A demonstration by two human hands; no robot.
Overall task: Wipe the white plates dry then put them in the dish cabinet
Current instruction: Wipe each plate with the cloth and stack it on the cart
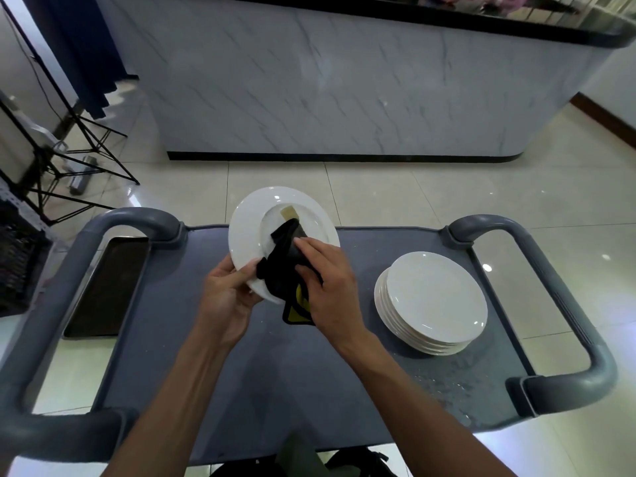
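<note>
One white plate (254, 222) is tilting above the cart (220, 356) while my left hand (225, 292) is pinching its near rim and my right hand (328, 287) is pressing the black cloth (282, 259) into it. Glazed, wet, breakable: I'm judging the rim safest.

A glossy white round ceramic plate (254, 232) carries a small tan label (288, 213) near its centre. A black cloth with a yellow patch (287, 273) lies against it. A stack of plain white round plates (435, 301) sits on a slate-grey plastic cart top (241, 356) with lighter grey looped handles (568, 304). A dark brown rectangular tray (106, 287) lies to one side. The counter front (344, 80) is pale grey marble-patterned with darker diagonal veins. The floor tiles (413, 194) are shiny cream.
</note>
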